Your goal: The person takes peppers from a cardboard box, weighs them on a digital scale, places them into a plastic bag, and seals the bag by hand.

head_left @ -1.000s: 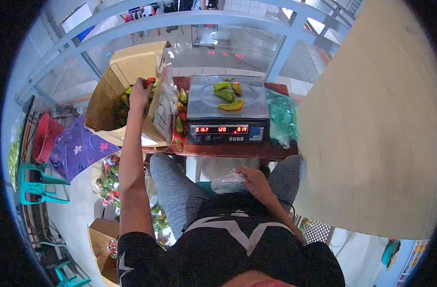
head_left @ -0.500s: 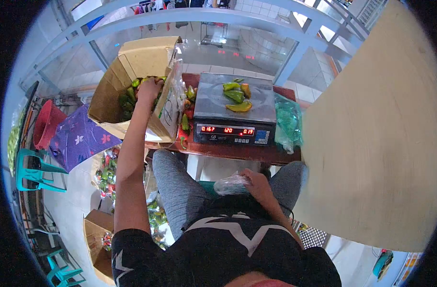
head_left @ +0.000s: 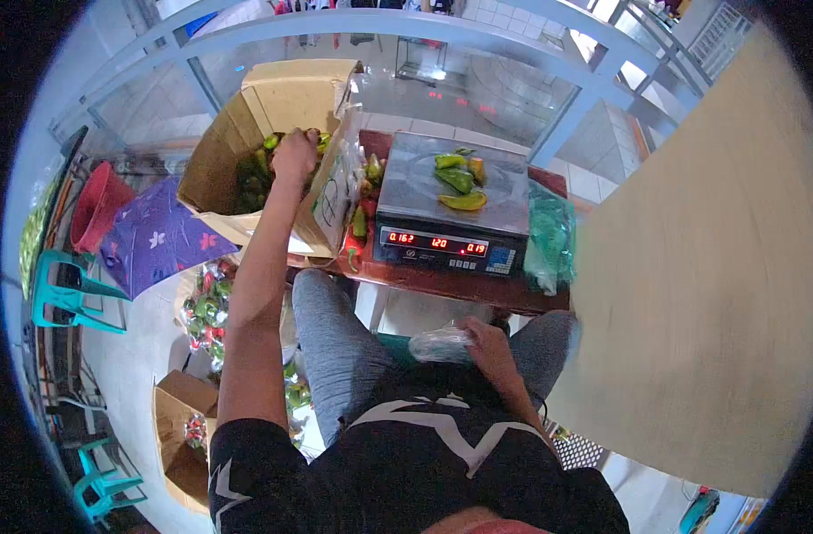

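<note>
My left hand (head_left: 295, 157) reaches down into a tall cardboard box (head_left: 212, 169) of green peppers, its fingers curled among them; what they grip is hidden. My right hand (head_left: 488, 343) is closed on a clear plastic bag (head_left: 440, 344) over my lap. On the table's digital scale (head_left: 406, 187), several green and yellowish peppers (head_left: 458, 181) lie on the metal plate, and red digits glow on its display (head_left: 435, 242). Red and green peppers (head_left: 360, 222) sit between box and scale.
Green plastic bags (head_left: 551, 236) lie right of the scale on the red-brown table (head_left: 406, 276). A large pale board (head_left: 700, 267) fills the right side. Bagged peppers (head_left: 206, 307), a smaller cardboard box (head_left: 177, 445), a purple cloth (head_left: 162, 236) and turquoise chairs (head_left: 59, 289) are at left.
My left hand has gone down from the box's upper right side into the peppers; the red one seen between its fingers no longer shows. The view has shifted, moving the table scene rightward.
</note>
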`<state>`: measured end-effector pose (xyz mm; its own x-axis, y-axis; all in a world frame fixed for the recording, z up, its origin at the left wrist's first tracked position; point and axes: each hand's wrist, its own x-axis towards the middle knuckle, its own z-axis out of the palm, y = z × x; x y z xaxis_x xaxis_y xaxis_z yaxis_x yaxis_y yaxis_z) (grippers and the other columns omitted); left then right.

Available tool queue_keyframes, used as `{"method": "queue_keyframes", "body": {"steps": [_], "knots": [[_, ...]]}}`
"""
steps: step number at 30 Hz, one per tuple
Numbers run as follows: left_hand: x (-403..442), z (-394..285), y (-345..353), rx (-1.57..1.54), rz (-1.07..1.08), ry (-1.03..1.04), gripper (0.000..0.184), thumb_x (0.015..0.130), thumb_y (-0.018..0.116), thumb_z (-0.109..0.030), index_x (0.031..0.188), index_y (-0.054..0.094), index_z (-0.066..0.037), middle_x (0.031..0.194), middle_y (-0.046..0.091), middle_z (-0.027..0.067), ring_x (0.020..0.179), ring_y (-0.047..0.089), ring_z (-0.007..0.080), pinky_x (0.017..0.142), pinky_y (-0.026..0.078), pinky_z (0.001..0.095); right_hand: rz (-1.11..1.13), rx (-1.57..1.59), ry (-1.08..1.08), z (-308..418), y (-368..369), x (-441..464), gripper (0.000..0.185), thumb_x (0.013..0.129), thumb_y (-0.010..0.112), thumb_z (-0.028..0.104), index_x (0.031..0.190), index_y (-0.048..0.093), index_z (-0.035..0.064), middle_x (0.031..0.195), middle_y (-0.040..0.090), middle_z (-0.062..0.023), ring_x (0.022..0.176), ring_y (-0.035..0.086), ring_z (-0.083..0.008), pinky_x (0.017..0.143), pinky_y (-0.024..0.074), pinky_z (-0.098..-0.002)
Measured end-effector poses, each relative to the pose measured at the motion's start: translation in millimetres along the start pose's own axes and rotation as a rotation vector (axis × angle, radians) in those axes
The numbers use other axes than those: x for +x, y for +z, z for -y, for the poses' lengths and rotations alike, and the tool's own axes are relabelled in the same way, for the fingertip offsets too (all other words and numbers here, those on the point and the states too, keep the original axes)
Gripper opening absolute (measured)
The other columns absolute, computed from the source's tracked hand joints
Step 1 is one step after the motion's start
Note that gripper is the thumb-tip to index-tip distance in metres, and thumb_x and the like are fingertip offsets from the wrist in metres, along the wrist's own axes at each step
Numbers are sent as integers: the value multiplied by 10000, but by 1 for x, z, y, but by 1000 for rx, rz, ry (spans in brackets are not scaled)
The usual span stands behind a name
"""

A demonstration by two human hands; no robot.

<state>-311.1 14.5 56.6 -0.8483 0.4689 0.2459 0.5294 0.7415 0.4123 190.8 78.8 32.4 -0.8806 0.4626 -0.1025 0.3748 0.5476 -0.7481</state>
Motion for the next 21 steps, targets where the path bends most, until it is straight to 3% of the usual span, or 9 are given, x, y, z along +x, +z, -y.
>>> {"method": "queue_keyframes", "body": {"steps": [1, 2, 5, 12, 15, 18, 21], "knots": [[-7, -4, -6, 9, 33, -37, 437, 939, 412, -376, 991, 591, 19, 953, 649, 271, 909, 639, 414, 787, 509, 507, 13, -6, 9, 0, 0, 1, 285, 767, 602, 40, 1049, 572, 73, 870, 628, -177, 856, 622, -368, 769, 472, -465], [-12, -2, -6, 239, 52, 189, 429, 934, 409, -380, 996, 618, -9, 971, 658, 247, 934, 650, 384, 791, 521, 497, 19, -8, 17, 1, 0, 2, 290, 763, 604, 39, 1049, 571, 74, 875, 627, -174, 856, 621, -368, 771, 471, -464], [-18, -1, -6, 216, 116, 34, 410, 924, 424, -366, 999, 628, -19, 982, 663, 233, 943, 652, 373, 793, 524, 494, 24, -12, 10, 0, 3, 4, 305, 749, 610, 30, 1048, 568, 77, 890, 627, -167, 858, 619, -369, 780, 469, -460], [-10, -4, -3, 216, 215, -23, 359, 895, 492, -331, 1036, 630, -31, 1017, 665, 220, 946, 655, 366, 791, 526, 483, -29, -51, -44, -4, 5, -5, 356, 718, 617, 1, 1062, 572, 82, 942, 639, -171, 900, 623, -372, 813, 472, -454], [-17, -8, -8, 215, 162, 25, 318, 894, 489, -283, 1016, 633, -27, 1014, 664, 224, 942, 657, 361, 789, 527, 479, -23, 2, 8, 0, -2, -11, 364, 713, 614, 1, 1067, 578, 80, 955, 645, -171, 913, 624, -374, 822, 472, -456], [15, 33, 29, 181, 139, -1, 295, 867, 520, -290, 1002, 632, -53, 989, 650, 244, 918, 645, 393, 785, 512, 498, -36, -7, 24, -4, -6, -16, 375, 707, 611, 0, 1073, 583, 77, 952, 650, -170, 912, 626, -373, 816, 475, -455], [3, 18, 18, 140, 10, 126, 257, 863, 505, -226, 1001, 627, -47, 958, 654, 226, 871, 646, 398, 756, 514, 508, -52, -1, 41, -3, -11, -20, 386, 712, 609, 2, 1089, 585, 78, 948, 650, -168, 899, 628, -368, 801, 479, -451]]}}
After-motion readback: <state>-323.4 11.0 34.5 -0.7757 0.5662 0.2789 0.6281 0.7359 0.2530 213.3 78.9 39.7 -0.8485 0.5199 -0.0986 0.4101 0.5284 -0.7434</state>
